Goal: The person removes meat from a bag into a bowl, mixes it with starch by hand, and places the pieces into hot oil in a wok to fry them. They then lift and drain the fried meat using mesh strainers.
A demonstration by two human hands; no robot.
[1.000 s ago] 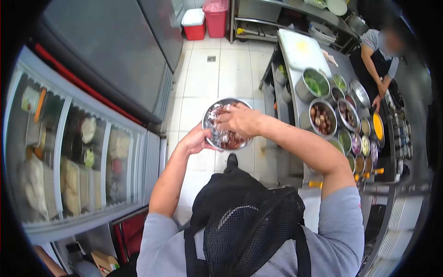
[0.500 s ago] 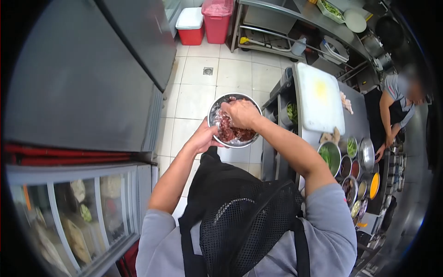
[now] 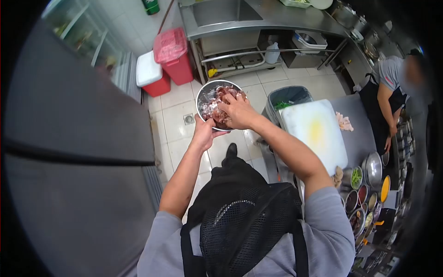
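Note:
A steel bowl (image 3: 199,102) of raw red meat pieces (image 3: 213,111), dusted with white powder, is held up in front of me over the floor. My left hand (image 3: 205,133) grips it at the lower left, thumb at the rim and fingers underneath. Inside the bowl, my right hand (image 3: 239,112) has its curled fingers in the meat, with the thumb apart from them. Its fingertips are partly hidden among the pieces.
To the right, a white cutting board (image 3: 316,134) lies on a counter above a grey bin (image 3: 290,93). Metal food containers (image 3: 373,168) stand nearer me. A co-worker (image 3: 390,87) is beyond the counter. Ahead are a red bin (image 3: 173,55), a white-lidded cooler (image 3: 150,71) and a steel sink counter (image 3: 221,23).
My view has moved forward toward the sink counter. The bowl stays in my left hand and now appears higher in view. My right hand's fingers have spread somewhat in the meat.

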